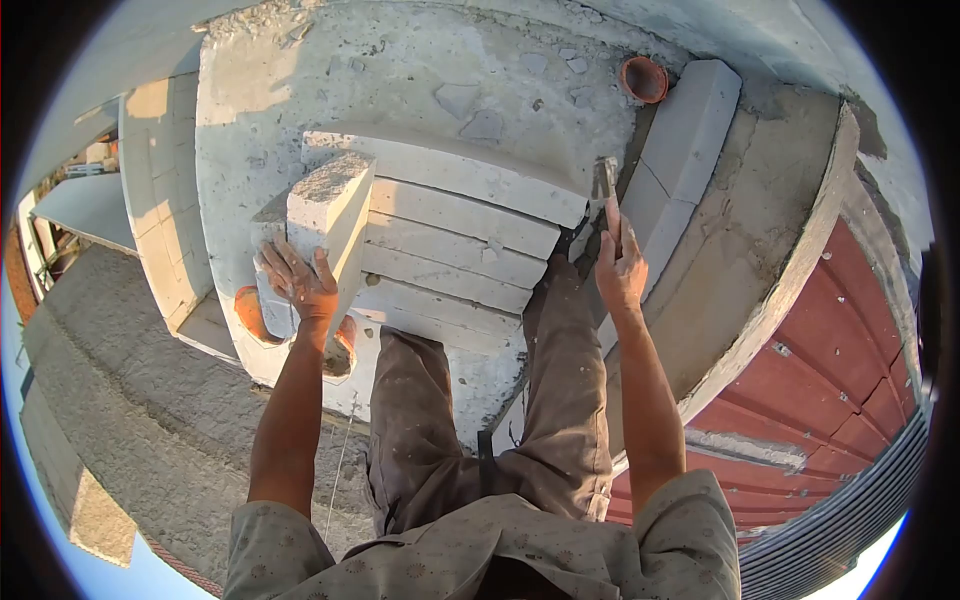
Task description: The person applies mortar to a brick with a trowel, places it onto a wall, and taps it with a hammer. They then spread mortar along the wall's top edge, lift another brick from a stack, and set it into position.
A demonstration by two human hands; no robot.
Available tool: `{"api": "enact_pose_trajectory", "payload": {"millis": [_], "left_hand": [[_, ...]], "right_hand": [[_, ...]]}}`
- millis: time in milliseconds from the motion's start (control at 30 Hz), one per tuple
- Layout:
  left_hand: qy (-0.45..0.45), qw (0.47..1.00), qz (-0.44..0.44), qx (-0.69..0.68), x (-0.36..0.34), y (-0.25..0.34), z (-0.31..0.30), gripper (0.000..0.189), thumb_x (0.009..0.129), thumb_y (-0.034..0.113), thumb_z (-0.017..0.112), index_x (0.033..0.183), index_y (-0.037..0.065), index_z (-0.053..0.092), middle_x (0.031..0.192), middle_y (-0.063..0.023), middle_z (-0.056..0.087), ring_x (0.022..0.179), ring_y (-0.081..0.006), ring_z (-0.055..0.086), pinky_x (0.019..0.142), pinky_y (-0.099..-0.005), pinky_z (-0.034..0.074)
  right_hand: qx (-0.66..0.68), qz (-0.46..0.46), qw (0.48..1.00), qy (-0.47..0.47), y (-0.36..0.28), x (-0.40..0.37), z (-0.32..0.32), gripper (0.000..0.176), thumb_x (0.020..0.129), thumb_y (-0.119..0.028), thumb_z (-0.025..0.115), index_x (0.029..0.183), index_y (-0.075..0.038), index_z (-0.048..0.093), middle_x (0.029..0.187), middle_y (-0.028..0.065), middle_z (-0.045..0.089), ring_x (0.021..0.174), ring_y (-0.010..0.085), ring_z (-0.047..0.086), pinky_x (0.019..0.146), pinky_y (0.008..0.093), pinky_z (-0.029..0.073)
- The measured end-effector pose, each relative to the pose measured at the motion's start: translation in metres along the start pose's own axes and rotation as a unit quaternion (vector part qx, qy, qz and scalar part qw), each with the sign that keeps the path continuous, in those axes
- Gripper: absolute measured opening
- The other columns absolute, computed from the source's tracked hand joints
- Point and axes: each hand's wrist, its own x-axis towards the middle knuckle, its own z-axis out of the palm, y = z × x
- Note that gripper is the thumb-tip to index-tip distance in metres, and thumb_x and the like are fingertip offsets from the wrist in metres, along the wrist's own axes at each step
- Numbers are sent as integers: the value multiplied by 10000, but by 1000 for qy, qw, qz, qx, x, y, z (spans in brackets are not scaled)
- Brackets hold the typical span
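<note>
My left hand (302, 288) lies with spread fingers against a pale concrete block (328, 215) that stands on end, its top face rough and broken. A second, shaded piece of block (270, 222) stands close at its left. My right hand (622, 268) is closed around the handle of a hammer (607, 185), raised with its dusty head pointing away from me. Between my hands, several long pale blocks (450, 225) lie side by side in a row, just beyond my knees.
An orange clay pot (644, 79) stands at the back right, by a line of laid blocks (672, 165). Flat chips (484, 124) litter the concrete slab (400, 60). Round orange-rimmed openings (255, 314) sit below my left hand. A red metal roof (800, 380) drops off at right.
</note>
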Motion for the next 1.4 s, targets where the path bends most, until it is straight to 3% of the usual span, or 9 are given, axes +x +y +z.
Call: {"api": "enact_pose_trajectory", "payload": {"millis": [133,300,500,567,800,933,1233,1300,1400], "left_hand": [[-16,999,-24,-37,-2,3,-8,814,956,491,546,1566,57,227,1574,-342,174,1448,-558,137,1112,-680,157],[-36,988,-18,-152,-8,3,-23,746,987,416,552,1572,74,239,1603,-321,96,1468,-545,76,1160,-647,94],[-58,913,7,-404,-111,-20,-104,457,999,171,554,1434,50,482,1439,-192,519,1411,-365,394,1164,-523,252],[-27,878,-8,-478,-151,-56,-113,368,1022,149,534,1373,38,527,1294,-174,633,1264,-318,562,1085,-418,391],[-160,760,-315,-545,-266,-245,-84,491,955,-74,343,1439,-30,414,1225,-256,587,1079,-280,667,920,-360,545],[-254,934,-121,-220,-370,-350,-58,515,758,-54,454,1254,-52,594,1242,-231,590,1126,-373,585,1041,-419,447],[-402,829,-262,-289,-385,-254,-71,460,978,233,529,1313,-79,569,1341,-272,584,1272,-352,554,1089,-388,410],[-379,808,-300,-336,-383,-236,-42,470,984,243,535,1327,-78,559,1339,-259,590,1265,-334,562,1085,-383,410],[-345,806,-288,-384,-365,-194,-52,471,993,254,535,1328,-77,559,1335,-243,598,1262,-312,565,1076,-372,411]], "right_hand": [[-50,-65,987,-138,-32,-93,88,513,880,-206,677,1379,-213,562,1005,121,657,973,336,668,835,464,536],[17,56,968,-243,-36,-172,196,635,906,-87,580,1508,-106,378,1407,179,533,1293,369,498,1041,449,432],[-89,11,977,-192,-58,-206,175,694,865,-79,560,1523,-23,345,1351,256,564,1252,395,545,1072,442,415],[18,190,938,-288,-70,-205,148,708,834,-93,557,1513,-18,369,1227,246,635,1181,397,592,1039,431,444],[46,123,941,-313,-107,-218,144,447,863,-196,595,1284,-46,623,958,189,722,883,286,705,806,389,532],[85,68,922,-371,-160,-279,135,434,878,-236,634,1269,-49,634,930,161,713,883,280,689,849,388,521],[-116,-208,700,-673,-87,-408,-20,410,797,-337,716,1133,-102,712,964,151,711,1023,359,661,933,496,488],[-113,-203,764,-602,-47,-458,-25,279,802,-270,676,973,-51,704,879,135,689,924,358,656,842,480,489],[167,-119,722,-661,-52,-477,-63,128,837,-129,596,829,-4,628,757,161,623,752,274,597,710,444,460]]}}
